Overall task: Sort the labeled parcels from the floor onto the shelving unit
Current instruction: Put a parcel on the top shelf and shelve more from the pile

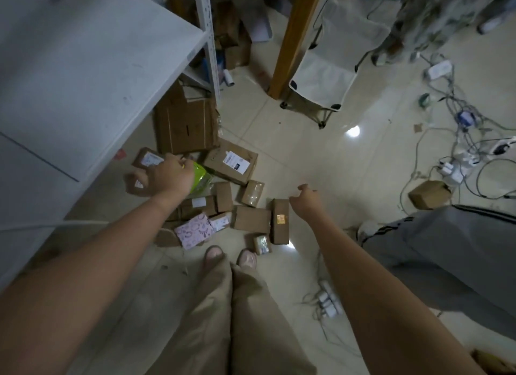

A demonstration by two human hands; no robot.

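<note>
Left grip [167, 176] around small brown parcel [133, 185]

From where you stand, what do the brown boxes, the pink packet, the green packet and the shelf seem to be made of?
Brown boxes: matte cardboard, with paper labels stuck on.
Pink packet: probably printed paper or thin plastic; too blurred to tell.
Green packet: likely glossy plastic, since it shines.
Shelf: pale, dull, scuffed board; its perforated post looks like painted metal.

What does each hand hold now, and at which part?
Left hand seems to grip a small brown parcel by one end; right hand holds nothing.
</note>
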